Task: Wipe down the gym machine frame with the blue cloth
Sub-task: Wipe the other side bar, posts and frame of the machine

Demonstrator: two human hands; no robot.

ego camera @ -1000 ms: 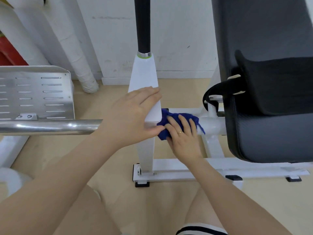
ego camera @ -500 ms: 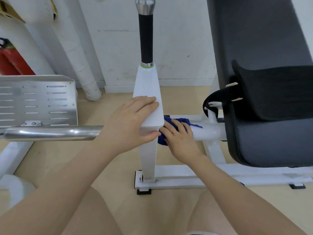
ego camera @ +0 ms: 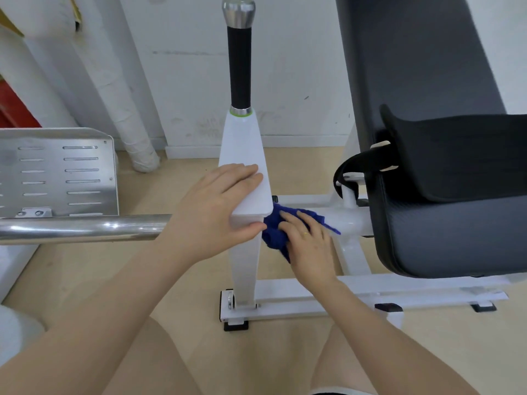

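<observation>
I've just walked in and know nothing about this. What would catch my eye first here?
Probably the blue cloth at the centre, pressed by the right hand against a white crossbar. Just left of it, the left hand grips the white upright post. A big black seat pad fills the right side.
</observation>
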